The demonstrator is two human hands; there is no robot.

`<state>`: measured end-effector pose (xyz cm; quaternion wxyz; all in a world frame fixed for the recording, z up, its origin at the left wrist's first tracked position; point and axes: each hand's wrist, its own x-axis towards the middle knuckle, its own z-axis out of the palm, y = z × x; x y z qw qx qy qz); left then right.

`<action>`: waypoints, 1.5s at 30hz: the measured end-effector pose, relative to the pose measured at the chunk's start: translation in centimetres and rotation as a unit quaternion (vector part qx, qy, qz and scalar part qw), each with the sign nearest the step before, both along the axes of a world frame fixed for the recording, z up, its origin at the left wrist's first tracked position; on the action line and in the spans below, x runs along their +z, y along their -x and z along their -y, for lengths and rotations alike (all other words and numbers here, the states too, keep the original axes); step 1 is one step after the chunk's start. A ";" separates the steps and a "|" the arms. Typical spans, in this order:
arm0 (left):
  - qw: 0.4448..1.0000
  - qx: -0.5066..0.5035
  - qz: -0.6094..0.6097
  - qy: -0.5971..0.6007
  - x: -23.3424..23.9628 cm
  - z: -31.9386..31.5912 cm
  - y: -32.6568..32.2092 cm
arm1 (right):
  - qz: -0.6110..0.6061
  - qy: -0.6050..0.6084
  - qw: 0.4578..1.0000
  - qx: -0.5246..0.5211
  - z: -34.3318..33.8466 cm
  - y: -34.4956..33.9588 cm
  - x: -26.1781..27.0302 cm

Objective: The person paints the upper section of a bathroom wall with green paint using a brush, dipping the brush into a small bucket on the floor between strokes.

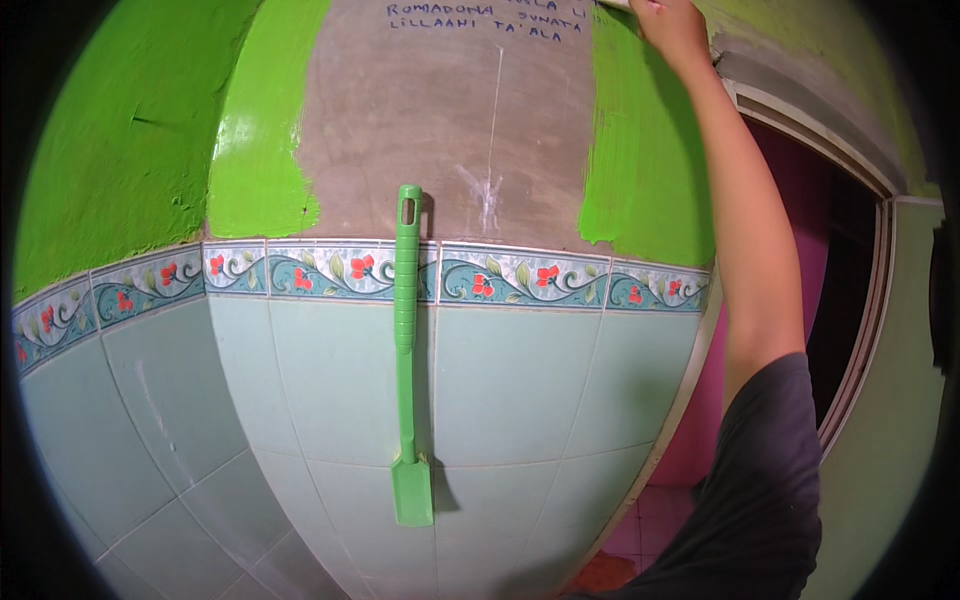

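Observation:
High at the top right, my right hand (673, 26) is raised against the wall, partly cut off by the frame's top edge. Its fingers are curled at a pale object (616, 3), of which only a sliver shows. Below the hand runs a strip of bright green paint (611, 150), beside a bare grey cement patch (442, 127) with handwriting at its top. Another glossy green strip (259, 150) borders the patch on the left. A green plastic long-handled tool with a flat head (406, 300) hangs upright against the wall. My left hand is out of view.
A floral border of tiles (525, 281) tops the pale green wall tiles (517, 382). From the green left wall sticks a nail (146, 120). At right, a doorway frame (817, 150) opens beside a pink wall; an orange item (604, 574) lies low near it.

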<state>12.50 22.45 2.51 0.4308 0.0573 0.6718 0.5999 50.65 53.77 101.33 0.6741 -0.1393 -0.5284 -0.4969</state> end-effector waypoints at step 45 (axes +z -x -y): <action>0.997 -0.039 0.020 0.065 -4.0 1.6 0.1 | 0.021 0.249 0.968 0.034 2.8 -1.4 -18.9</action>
